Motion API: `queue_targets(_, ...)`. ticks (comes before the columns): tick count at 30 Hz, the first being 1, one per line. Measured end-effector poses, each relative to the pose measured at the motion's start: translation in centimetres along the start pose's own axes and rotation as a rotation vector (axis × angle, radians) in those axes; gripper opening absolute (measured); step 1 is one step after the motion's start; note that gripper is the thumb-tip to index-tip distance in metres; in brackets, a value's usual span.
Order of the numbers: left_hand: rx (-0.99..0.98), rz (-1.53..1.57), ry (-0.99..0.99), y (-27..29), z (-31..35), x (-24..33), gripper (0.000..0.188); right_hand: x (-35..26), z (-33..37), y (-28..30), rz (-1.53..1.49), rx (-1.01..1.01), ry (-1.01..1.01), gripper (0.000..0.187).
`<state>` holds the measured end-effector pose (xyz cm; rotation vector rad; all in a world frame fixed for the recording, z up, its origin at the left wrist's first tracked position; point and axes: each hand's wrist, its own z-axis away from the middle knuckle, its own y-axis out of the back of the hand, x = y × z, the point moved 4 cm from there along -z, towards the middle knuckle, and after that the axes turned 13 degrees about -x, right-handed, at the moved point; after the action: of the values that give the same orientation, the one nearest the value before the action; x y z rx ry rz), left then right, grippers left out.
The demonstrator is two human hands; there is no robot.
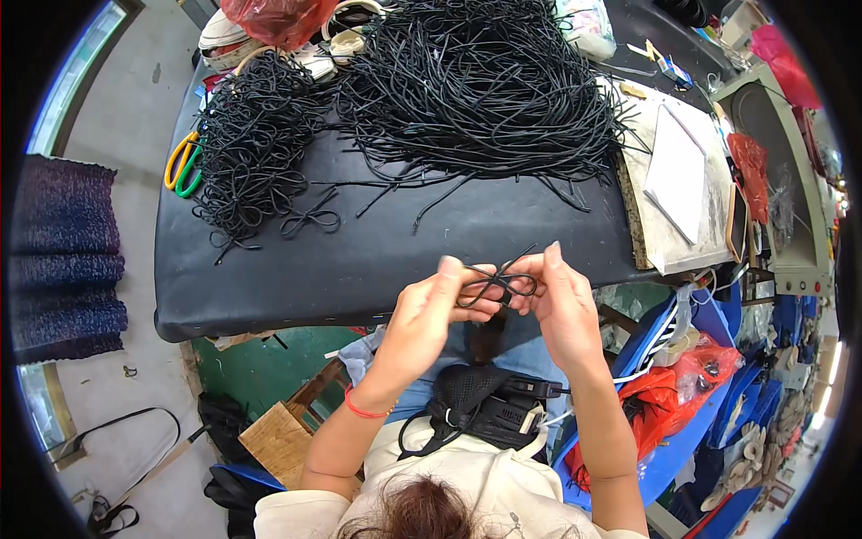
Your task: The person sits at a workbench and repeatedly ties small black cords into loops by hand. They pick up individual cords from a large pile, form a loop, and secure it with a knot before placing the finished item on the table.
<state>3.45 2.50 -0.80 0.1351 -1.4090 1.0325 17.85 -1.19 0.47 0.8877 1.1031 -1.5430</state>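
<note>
Between my two hands is a small bow (pixel 499 281) of thin black cord, with two loops and loose ends, held just off the front edge of the black padded table (pixel 386 256). My left hand (pixel 427 310) pinches its left loop between thumb and fingers. On the other side, my right hand (pixel 567 310) has its fingers closed at the right loop, the thumb pointing up. A heap of similar black cord bows (pixel 256 144) lies at the table's left, with one separate bow (pixel 311 218) in front of it. Farther back spreads a large bundle of loose black cords (pixel 485 99).
Scissors (pixel 182 164) with yellow and green handles stick out beside the heap. A red plastic bag (pixel 278 20) sits at the back left. To the right are a pale board (pixel 651 242) with white sheets (pixel 675 175) and a blue bin (pixel 669 422) holding red bags.
</note>
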Motion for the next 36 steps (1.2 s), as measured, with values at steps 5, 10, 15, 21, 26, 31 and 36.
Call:
queue_targets(5, 0.016, 0.097, -0.008, 0.6, 0.3, 0.3, 0.074, 0.0, -0.1, -0.4, -0.06, -0.024, -0.031, 0.053)
queue_targets(10, 0.048, 0.185, -0.023, 1.1, 0.4, 0.2, 0.058, 0.3, -0.3, -0.8, 0.044, -0.059, -0.006, 0.031)
queue_targets(15, 0.133, 0.0, -0.182, 1.1, 0.8, 0.3, 0.02, -0.3, -0.1, -1.8, 0.054, -0.132, -0.002, 0.017)
queue_targets(21, 0.186, 0.052, -0.243, 0.6, 0.9, 0.3, 0.014, -0.3, 0.1, -2.7, 0.108, -0.117, 0.12, 0.015)
queue_targets(26, 0.239, 0.073, -0.26, 0.1, 1.1, -0.1, 0.014, -0.1, 0.2, -2.7, 0.191, -0.144, 0.181, 0.014)
queue_targets(31, 0.279, 0.076, -0.261, 0.3, 1.2, -0.5, 0.014, 0.1, 0.2, -2.9, 0.263, -0.148, 0.143, 0.014)
queue_targets(36, 0.463, -0.135, -0.285, 3.7, 1.9, 2.0, 0.016, -1.2, -2.1, -3.1, 0.612, -0.169, 0.238, 0.013)
